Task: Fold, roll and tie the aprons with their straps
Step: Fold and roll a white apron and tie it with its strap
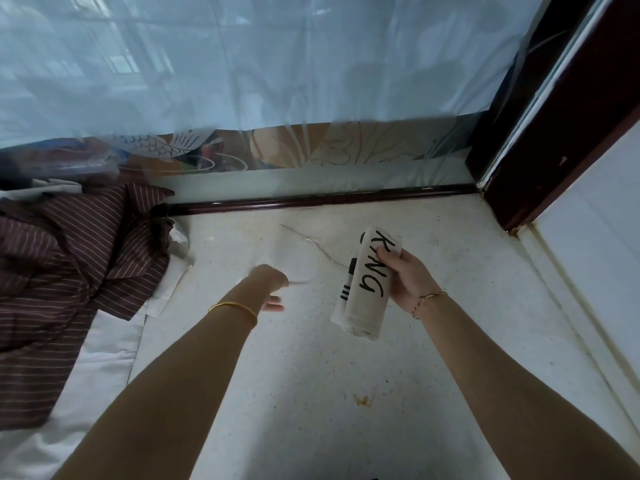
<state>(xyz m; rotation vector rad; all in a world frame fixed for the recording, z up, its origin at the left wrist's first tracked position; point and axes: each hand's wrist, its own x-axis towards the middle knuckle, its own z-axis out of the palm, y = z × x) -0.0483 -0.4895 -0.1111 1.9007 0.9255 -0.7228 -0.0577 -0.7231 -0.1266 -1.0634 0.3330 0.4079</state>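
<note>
1. Pale-blue sheer curtain (277, 57) filled the top of the frame, its hem hanging over a patterned glass panel (346, 150).
2. A speckled white stone surface (311, 393) spread across the centre and bottom, with a thin crack in its upper middle.
3. A maroon striped cloth (62, 271) lay crumpled at the left edge, on top of a white sheet (100, 358).
4. A dark wooden frame (554, 116) slanted down the upper right corner.
5. The rolled apron (367, 289), cream with the black letters "KING" along it, stood tilted just right of centre. Whether its lower end touched the stone could not be told.
6. The right hand (407, 278) gripped the roll from its right side, fingers curled over the lettered face near the upper end.
7. The left hand (268, 285), left of centre and apart from the roll, was blurred. Whether its fingers pinched anything could not be told.
8. A gold bangle (235, 308) circled the left wrist.
9. A small orange stain (362, 400) marked the stone at lower centre.
</note>
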